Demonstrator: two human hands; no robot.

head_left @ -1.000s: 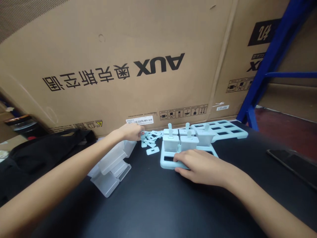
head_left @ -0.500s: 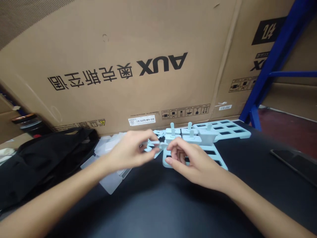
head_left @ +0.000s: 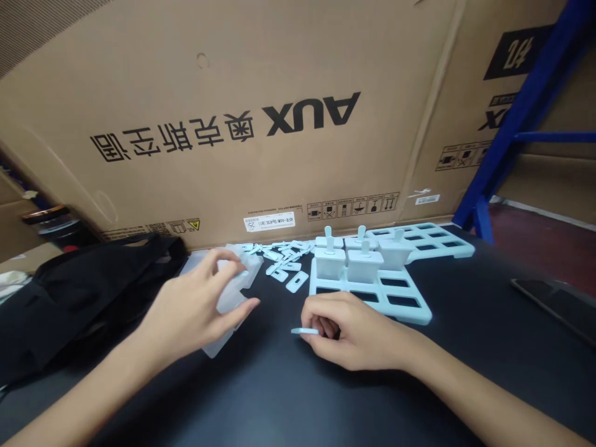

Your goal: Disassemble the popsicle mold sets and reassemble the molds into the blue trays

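My left hand point(head_left: 200, 307) is at the left with thumb and fingers apart, over a group of translucent popsicle molds point(head_left: 212, 345) lying on the black table. In my right hand point(head_left: 349, 329), the curled fingers pinch a light-blue popsicle mold lid point(head_left: 305, 331), seen edge-on; whatever is inside the fingers is hidden. Just beyond that hand lies a light-blue mold rack point(head_left: 421, 315) with rectangular openings. Several translucent molds point(head_left: 365, 270) with blue lids and upright sticks stand in its far rows.
Loose blue lid pieces point(head_left: 297, 282) lie heaped between the hands, toward the back. A second rack point(head_left: 460, 250) is at the back right. Behind stands a large cardboard box point(head_left: 223, 186). Black cloth point(head_left: 93, 298) lies left; a dark phone-like slab point(head_left: 554, 304) lies right.
My hands have parted: the left moved left to the translucent molds and opened. The right came down and nearer, now with the light-blue lid that was between both hands.
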